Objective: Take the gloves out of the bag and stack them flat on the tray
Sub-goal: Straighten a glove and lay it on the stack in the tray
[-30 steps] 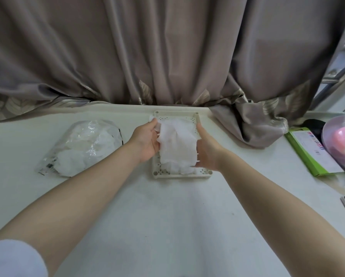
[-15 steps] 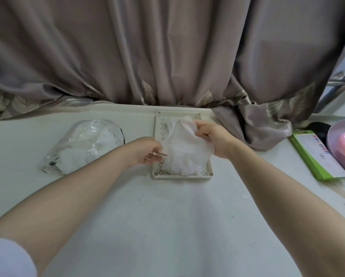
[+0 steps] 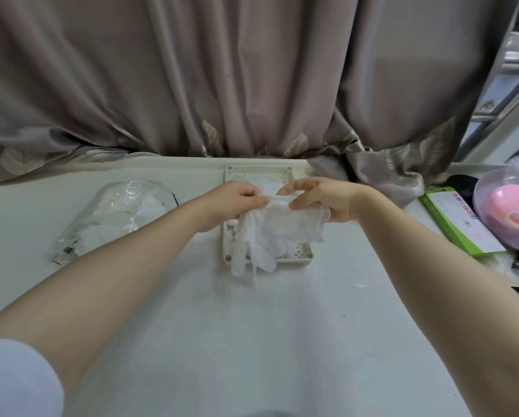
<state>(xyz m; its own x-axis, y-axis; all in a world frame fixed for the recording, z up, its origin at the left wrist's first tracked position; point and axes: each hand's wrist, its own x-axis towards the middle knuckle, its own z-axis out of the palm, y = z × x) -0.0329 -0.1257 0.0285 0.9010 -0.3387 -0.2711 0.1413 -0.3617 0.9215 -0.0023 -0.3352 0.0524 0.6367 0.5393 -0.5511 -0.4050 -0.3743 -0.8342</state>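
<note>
Where glove [image 3: 278,233] lay pressed on tray [image 3: 226,236] a second ago, left hand [image 3: 237,203] and right hand [image 3: 321,200] lift it — fingers pinched on cuff; bag [image 3: 117,215] awaits

Both hands now meet above the cream plastic tray [image 3: 227,236]. The left hand [image 3: 234,203] and right hand [image 3: 321,200] pinch the thin white glove [image 3: 279,230] up off it. Its fingers now dangle down.

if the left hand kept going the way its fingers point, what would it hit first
Probably the right hand: the left hand points rightward across the thin translucent white glove both pinch. Depth is unclear.
</note>
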